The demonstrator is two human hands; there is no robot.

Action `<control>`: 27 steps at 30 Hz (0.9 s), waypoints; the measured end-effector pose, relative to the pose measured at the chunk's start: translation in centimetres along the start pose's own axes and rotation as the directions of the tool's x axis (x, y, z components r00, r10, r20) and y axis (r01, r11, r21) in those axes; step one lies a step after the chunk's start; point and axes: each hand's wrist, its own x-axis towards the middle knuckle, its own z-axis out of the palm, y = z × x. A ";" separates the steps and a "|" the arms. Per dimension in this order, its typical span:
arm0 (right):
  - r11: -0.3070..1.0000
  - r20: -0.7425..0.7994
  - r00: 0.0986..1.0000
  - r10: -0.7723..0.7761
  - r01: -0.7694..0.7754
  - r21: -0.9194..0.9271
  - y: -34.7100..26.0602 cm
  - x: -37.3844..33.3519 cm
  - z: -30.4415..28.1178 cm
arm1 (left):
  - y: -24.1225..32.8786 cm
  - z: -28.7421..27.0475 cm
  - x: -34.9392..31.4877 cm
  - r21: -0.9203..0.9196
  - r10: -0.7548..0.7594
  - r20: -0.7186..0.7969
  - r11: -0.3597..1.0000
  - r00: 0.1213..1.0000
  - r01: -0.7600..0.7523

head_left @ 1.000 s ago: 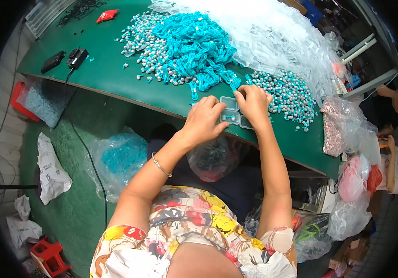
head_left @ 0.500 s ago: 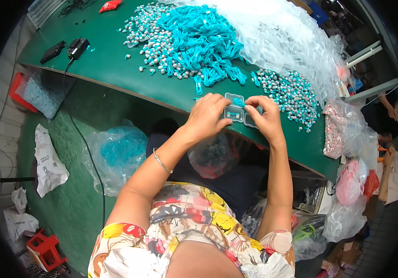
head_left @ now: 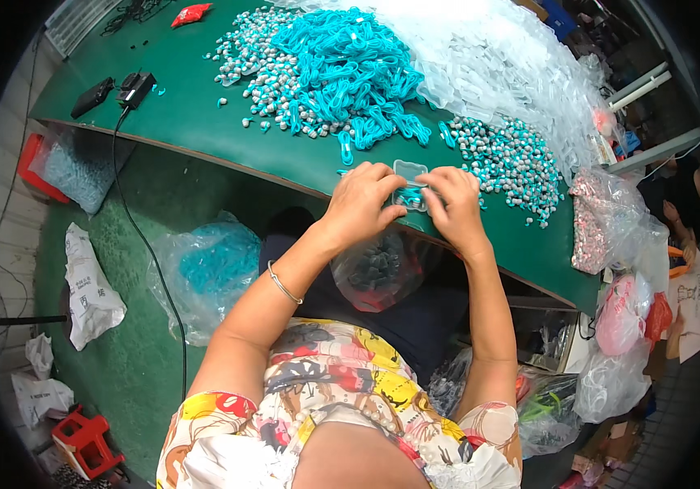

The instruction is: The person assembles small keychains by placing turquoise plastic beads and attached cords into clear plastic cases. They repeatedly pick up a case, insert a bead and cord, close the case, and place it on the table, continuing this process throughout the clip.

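Observation:
At the table's near edge, my left hand [head_left: 366, 202] grips a small clear plastic case [head_left: 409, 169] from its left side, thumb below and fingers above. The case's lid stands open, away from me. A looped teal cord [head_left: 409, 196] sits in the case's near half. My right hand [head_left: 456, 209] is closed at the case's right side, its thumb and fingers on the cord; the exact contact is partly hidden by the fingers.
Behind the case lie a heap of looped teal cords [head_left: 350, 69], grey-and-teal earplugs [head_left: 509, 163] and a large pile of clear cases [head_left: 505, 65]. A black device with a cable [head_left: 134, 88] rests at left. Bags hang at right, where another person [head_left: 684, 277] is visible.
My right hand has moved slightly left over the case. The teal cord, at the lid before, now lies in the near half. The clear plastic piece under my right hand no longer shows.

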 end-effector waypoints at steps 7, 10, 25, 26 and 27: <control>0.983 -0.005 1.000 0.021 -0.021 -0.185 -0.4 -2.1 -1.1 | 0.5 -0.1 -0.2 0.027 -0.008 -0.012 1.000 1.000 0.009; 0.977 -0.012 1.000 0.021 -0.023 -0.210 -1.1 -2.3 -0.6 | 0.5 -0.1 -0.1 0.031 -0.014 -0.005 0.999 1.000 0.014; 0.986 0.012 0.997 0.071 -0.069 -0.150 0.4 1.7 0.6 | 0.6 -0.1 -0.2 -0.020 -0.050 -0.065 0.999 0.997 0.049; 0.986 -0.005 0.999 0.039 -0.039 -0.162 0.1 1.5 0.5 | 0.6 0.0 -0.2 -0.044 -0.067 -0.089 0.997 0.994 0.064; 0.985 -0.024 1.000 0.004 -0.009 -0.174 0.0 1.4 0.5 | 0.7 0.1 -0.3 -0.015 -0.071 -0.116 0.997 0.991 0.070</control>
